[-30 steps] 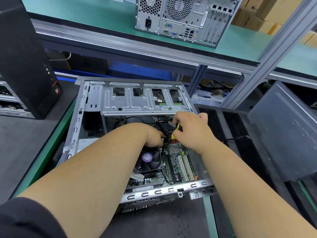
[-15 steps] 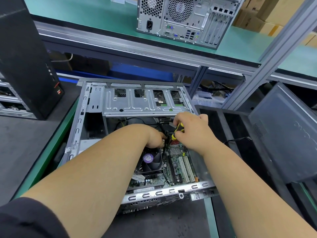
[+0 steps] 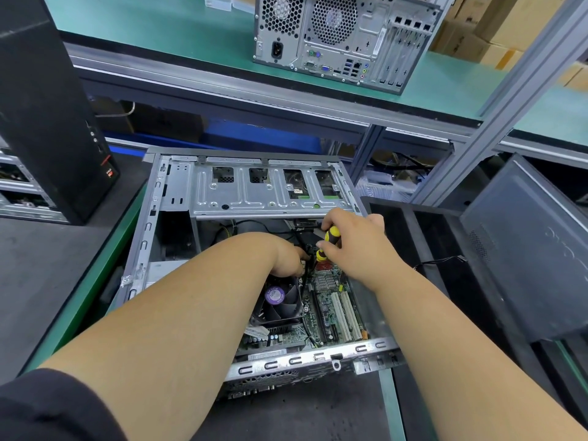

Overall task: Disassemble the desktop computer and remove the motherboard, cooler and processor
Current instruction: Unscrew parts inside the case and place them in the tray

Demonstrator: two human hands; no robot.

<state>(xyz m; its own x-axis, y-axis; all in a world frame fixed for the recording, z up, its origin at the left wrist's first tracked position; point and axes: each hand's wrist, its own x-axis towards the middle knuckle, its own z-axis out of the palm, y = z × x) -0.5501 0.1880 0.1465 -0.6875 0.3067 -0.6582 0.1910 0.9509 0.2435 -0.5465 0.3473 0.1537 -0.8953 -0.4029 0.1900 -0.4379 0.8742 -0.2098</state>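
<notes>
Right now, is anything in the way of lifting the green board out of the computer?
Yes. The cooler fan sits on the motherboard, black cables cross it by the left hand, and the right hand holds a screwdriver over it.

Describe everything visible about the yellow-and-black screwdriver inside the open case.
The yellow-and-black screwdriver has a stubby handle of what looks like hard plastic with black grip bands. The right hand grips it, fingers curled over its top. It tilts, its lower end pointing down-left toward the green motherboard, close beside the left hand. Its metal shaft and tip are hidden among black cables, so what it touches cannot be told.
</notes>
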